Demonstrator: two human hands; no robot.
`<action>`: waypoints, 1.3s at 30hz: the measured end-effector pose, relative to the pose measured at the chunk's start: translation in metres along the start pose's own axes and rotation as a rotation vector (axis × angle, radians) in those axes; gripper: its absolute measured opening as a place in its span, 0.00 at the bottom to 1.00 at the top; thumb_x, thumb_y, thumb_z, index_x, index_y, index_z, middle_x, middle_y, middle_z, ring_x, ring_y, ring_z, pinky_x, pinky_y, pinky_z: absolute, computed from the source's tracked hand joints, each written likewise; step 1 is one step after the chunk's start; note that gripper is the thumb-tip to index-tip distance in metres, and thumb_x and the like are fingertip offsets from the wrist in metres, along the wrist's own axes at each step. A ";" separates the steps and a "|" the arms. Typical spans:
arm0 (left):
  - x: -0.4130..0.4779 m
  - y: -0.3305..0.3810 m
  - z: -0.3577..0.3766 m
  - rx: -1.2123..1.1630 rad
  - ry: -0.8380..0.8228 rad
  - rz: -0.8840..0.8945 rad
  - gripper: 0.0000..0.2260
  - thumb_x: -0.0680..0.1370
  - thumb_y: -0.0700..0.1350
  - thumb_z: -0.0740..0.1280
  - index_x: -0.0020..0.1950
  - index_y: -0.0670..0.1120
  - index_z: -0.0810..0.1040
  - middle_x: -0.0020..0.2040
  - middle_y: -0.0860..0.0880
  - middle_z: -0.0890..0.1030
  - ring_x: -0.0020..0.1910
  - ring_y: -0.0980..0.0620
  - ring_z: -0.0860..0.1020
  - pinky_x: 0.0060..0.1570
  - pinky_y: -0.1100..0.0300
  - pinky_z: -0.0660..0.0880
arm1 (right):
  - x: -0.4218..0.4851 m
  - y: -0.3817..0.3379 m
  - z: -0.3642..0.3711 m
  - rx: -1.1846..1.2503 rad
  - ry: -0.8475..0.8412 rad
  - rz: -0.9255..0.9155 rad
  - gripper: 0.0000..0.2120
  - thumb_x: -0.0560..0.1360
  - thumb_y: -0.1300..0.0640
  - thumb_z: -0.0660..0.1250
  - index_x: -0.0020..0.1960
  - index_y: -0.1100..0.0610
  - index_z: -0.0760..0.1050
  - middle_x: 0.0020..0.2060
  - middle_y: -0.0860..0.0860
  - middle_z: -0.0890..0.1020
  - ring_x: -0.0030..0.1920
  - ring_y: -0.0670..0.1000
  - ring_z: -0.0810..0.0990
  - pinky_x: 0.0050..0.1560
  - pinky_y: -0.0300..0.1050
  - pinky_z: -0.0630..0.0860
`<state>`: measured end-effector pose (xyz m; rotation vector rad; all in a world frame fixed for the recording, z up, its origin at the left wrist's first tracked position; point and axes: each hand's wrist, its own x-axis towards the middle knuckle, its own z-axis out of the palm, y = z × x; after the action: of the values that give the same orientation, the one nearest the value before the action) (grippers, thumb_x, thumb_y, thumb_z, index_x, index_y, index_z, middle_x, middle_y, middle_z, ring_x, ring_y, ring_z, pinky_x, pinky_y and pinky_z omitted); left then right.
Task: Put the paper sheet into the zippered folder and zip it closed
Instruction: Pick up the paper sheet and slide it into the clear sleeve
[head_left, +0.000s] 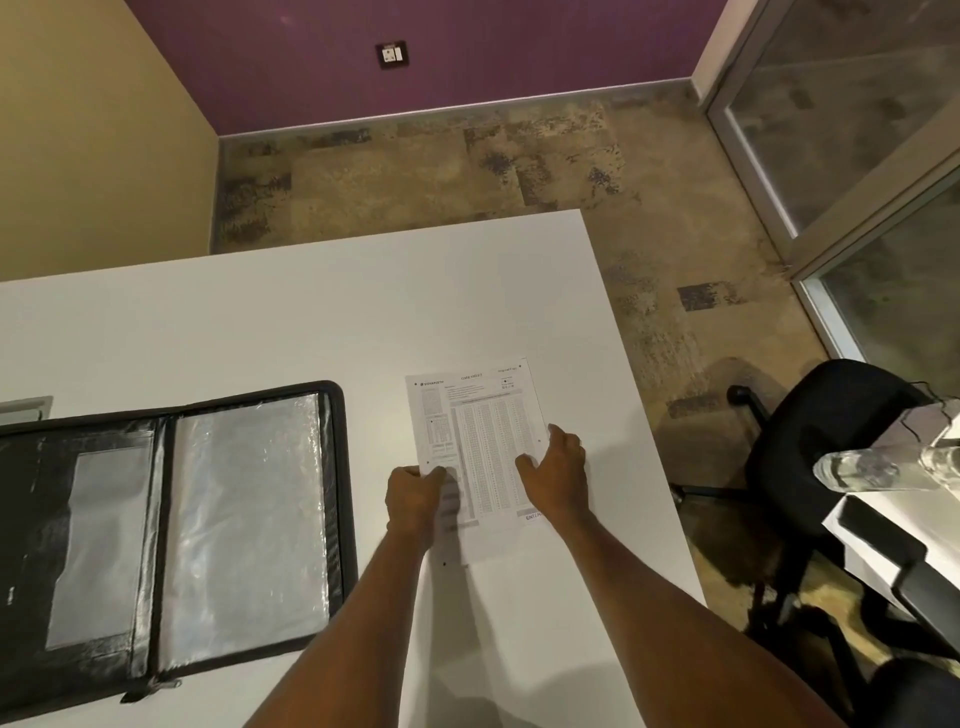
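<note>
Paper sheet (480, 441) flat on desk (260, 322) at centre frame, left hand (415, 496) pinching its edge, right hand (556, 475) spread upon it; zippered folder (171, 545) lower left lay open, nothing filed or zipped.

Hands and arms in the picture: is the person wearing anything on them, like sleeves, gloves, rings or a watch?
No. The left hand and the right hand are bare, with no gloves. No rings show on the fingers, though they are small in the view. Both forearms are bare too: no sleeves, no watch and no bracelet down to the bottom edge of the picture.
</note>
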<state>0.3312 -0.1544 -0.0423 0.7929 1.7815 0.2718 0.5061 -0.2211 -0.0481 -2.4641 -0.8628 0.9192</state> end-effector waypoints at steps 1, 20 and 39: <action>0.001 0.002 -0.003 -0.029 -0.030 0.005 0.16 0.77 0.39 0.71 0.35 0.48 0.66 0.28 0.55 0.71 0.30 0.51 0.67 0.33 0.61 0.68 | -0.001 0.000 0.001 -0.001 0.002 0.000 0.32 0.77 0.52 0.69 0.77 0.60 0.64 0.71 0.59 0.72 0.72 0.60 0.71 0.70 0.56 0.74; 0.002 -0.006 -0.024 -0.206 -0.191 0.030 0.12 0.82 0.33 0.65 0.59 0.43 0.84 0.52 0.42 0.88 0.48 0.40 0.86 0.54 0.40 0.83 | -0.009 0.002 -0.004 0.024 -0.034 -0.028 0.31 0.78 0.53 0.69 0.77 0.61 0.65 0.72 0.58 0.71 0.73 0.59 0.70 0.72 0.55 0.72; -0.015 0.008 -0.118 -0.242 -0.604 0.213 0.15 0.80 0.39 0.72 0.67 0.47 0.82 0.65 0.42 0.84 0.62 0.43 0.84 0.58 0.48 0.82 | -0.020 -0.028 -0.057 0.910 -0.672 -0.060 0.19 0.81 0.61 0.69 0.71 0.53 0.76 0.66 0.51 0.83 0.67 0.52 0.81 0.71 0.54 0.75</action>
<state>0.2296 -0.1341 0.0160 0.7867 1.0786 0.3383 0.5214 -0.2206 0.0169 -1.3513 -0.5004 1.6860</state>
